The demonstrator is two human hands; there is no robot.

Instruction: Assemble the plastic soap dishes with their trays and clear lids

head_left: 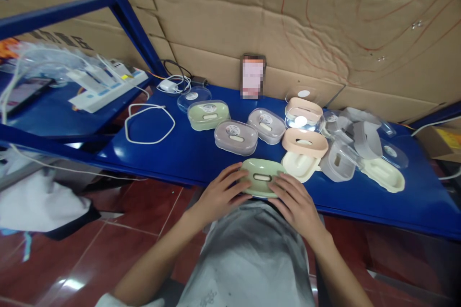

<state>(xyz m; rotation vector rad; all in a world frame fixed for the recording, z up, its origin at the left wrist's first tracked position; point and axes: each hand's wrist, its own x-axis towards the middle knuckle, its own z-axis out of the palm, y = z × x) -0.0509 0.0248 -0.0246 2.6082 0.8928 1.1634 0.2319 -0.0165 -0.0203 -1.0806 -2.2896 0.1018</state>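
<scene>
A pale green soap box (pixel 260 168) without a clear lid on it lies between my hands at the table's front edge, its oval slot facing up. My left hand (pixel 224 191) grips its left end, fingers over the rim. On the right end, the fingers of my right hand (pixel 294 197) curl over the edge. Just beyond stand a lidded grey soap box (pixel 234 139), a second lidded grey soap box (pixel 268 124) and a lidded green soap box (pixel 208 116). Close to my right hand sit a cream tray (pixel 300 165) and a peach soap box (pixel 306 143).
Grey box parts (pixel 338 160), clear lids and a cream tray (pixel 387 175) crowd the blue table's right side. A phone (pixel 252 76) leans on the cardboard wall. To the left are a looped white cable (pixel 149 143), a blue post and a power strip (pixel 108 91).
</scene>
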